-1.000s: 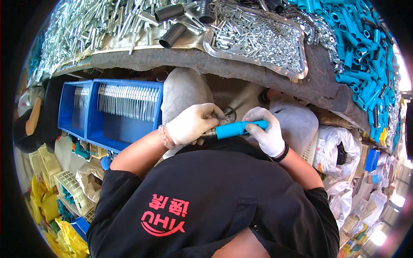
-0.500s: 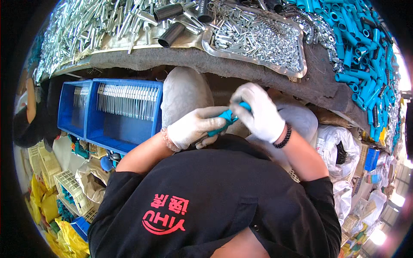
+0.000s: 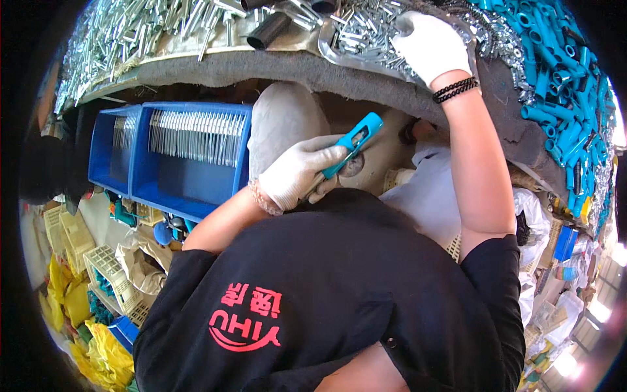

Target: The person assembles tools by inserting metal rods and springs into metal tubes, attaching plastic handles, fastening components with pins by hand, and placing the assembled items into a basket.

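My left hand (image 3: 297,171), in a white glove, grips a teal plastic handle (image 3: 354,144) with a long open slot in its side and some metal showing inside. The handle tilts up to the right above my lap. My right hand (image 3: 432,47), also gloved, is stretched out over a clear shallow tray (image 3: 339,57) of small metal parts (image 3: 369,32) on the bench. Its fingers are curled down at the parts; whatever is between the fingertips is too small to make out.
Silvery metal tubes (image 3: 147,29) heap at the bench's left, beside a black tube (image 3: 271,31). Teal handles (image 3: 568,98) pile at the right. Blue bins (image 3: 189,189) with rows of thin metal pieces stand left of my knee. The cloth-covered bench edge (image 3: 228,68) runs across in front.
My right hand has left the teal handle and moved forward to the tray of metal parts. My left hand keeps the handle, now turned with its slot showing.
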`<action>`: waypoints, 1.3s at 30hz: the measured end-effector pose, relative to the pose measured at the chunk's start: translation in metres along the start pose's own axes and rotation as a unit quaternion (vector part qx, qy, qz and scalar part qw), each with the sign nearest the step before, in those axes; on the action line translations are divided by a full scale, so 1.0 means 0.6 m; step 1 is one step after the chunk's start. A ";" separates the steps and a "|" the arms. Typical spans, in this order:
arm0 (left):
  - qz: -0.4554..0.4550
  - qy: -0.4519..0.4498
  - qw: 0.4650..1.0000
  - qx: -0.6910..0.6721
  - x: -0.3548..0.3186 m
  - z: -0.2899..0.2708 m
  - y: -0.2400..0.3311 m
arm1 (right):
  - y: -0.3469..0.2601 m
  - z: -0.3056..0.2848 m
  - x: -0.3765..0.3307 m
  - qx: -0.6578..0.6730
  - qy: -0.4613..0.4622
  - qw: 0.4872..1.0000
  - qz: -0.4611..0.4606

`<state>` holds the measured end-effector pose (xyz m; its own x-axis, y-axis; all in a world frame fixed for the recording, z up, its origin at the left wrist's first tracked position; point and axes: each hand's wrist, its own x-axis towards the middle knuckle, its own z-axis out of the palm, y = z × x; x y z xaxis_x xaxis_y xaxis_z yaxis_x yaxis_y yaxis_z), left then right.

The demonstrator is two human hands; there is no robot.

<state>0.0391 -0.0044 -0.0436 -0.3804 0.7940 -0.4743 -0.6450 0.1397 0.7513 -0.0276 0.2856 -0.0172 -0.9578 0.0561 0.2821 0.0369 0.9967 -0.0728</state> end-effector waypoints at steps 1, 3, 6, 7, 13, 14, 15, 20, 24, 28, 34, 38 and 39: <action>-0.009 0.000 1.000 -0.002 0.000 -0.004 -0.001 | 0.005 0.000 -0.008 0.020 0.007 1.000 -0.020; -0.016 -0.011 0.999 -0.030 -0.003 -0.020 -0.008 | -0.056 -0.049 -0.025 0.092 0.061 0.994 0.022; -0.018 -0.027 0.998 -0.054 -0.001 -0.026 -0.014 | -0.033 -0.079 -0.078 0.210 0.012 0.977 0.017; -0.020 -0.039 0.997 -0.059 0.000 -0.030 -0.018 | -0.046 -0.093 -0.108 0.247 0.023 0.969 0.018; -0.059 -0.028 0.997 -0.033 0.012 -0.026 -0.027 | -0.099 0.003 -0.251 0.339 0.027 0.938 0.061; -0.066 -0.021 0.997 -0.015 0.013 -0.025 -0.030 | -0.097 0.021 -0.259 0.348 0.027 0.934 0.074; -0.070 -0.021 0.997 -0.015 0.015 -0.021 -0.030 | -0.096 0.028 -0.268 0.350 0.026 0.933 0.078; -0.144 0.002 0.989 0.031 0.042 -0.019 -0.045 | -0.081 0.083 -0.306 0.558 -0.125 0.775 0.271; -0.175 0.023 0.981 0.076 0.069 -0.003 -0.047 | -0.056 0.099 -0.322 0.558 -0.151 0.760 0.297; -0.119 0.001 0.990 0.081 0.046 -0.003 -0.048 | -0.072 0.050 -0.313 0.572 -0.110 0.763 0.281; -0.058 -0.030 0.998 0.017 0.037 0.001 -0.053 | -0.096 0.022 -0.316 0.434 0.038 0.893 0.113; -0.060 -0.023 0.998 0.020 0.030 -0.001 -0.053 | -0.109 0.039 -0.314 0.314 0.087 0.945 0.035; -0.062 -0.022 0.997 0.029 0.028 -0.002 -0.053 | -0.109 0.039 -0.312 0.314 0.086 0.945 0.034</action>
<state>0.0524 0.0042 -0.0759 -0.2693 0.7933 -0.5461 -0.6450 0.2725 0.7139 0.1428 0.2083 -0.0876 -0.8966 0.1808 0.4042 -0.1320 0.7622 -0.6338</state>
